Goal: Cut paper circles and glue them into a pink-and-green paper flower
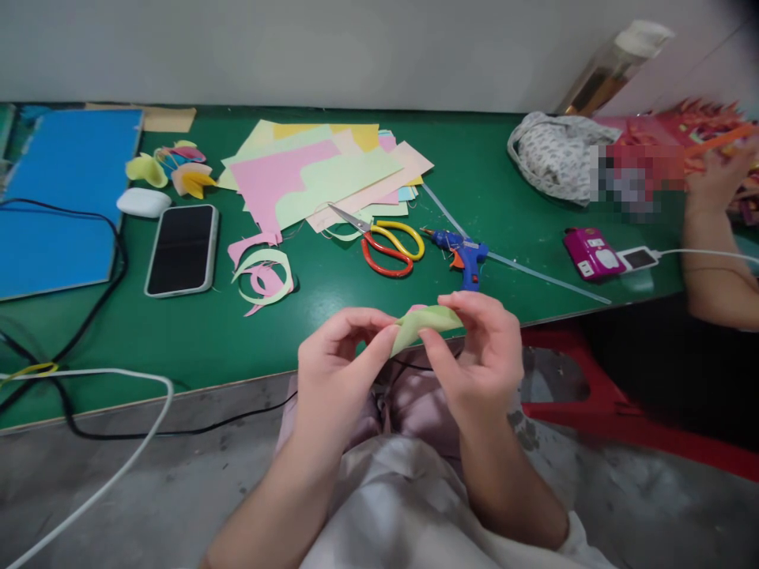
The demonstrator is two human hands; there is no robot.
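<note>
Between both hands, just over the table's front edge, is a curled piece of light green paper (424, 325) with a bit of pink showing behind it. My left hand (349, 356) pinches its left end between thumb and fingers. At the right end, my right hand (480, 348) grips it with the thumb below and the fingers above. Just beyond lies a blue hot glue gun (468, 251) with an orange trigger. Scissors (385, 243) with one red and one yellow handle rest beside it, their blades on the paper pile. Pink and green paper offcuts (266, 276) lie further left.
Stacked coloured paper (332, 170) covers the back middle of the green table (332, 308). On the left are a phone (183, 251), a white case (144, 203), paper petals (178, 170), a blue board (71, 190) and cables. Another person's hand (720, 170) is at far right, above a red stool (569, 403).
</note>
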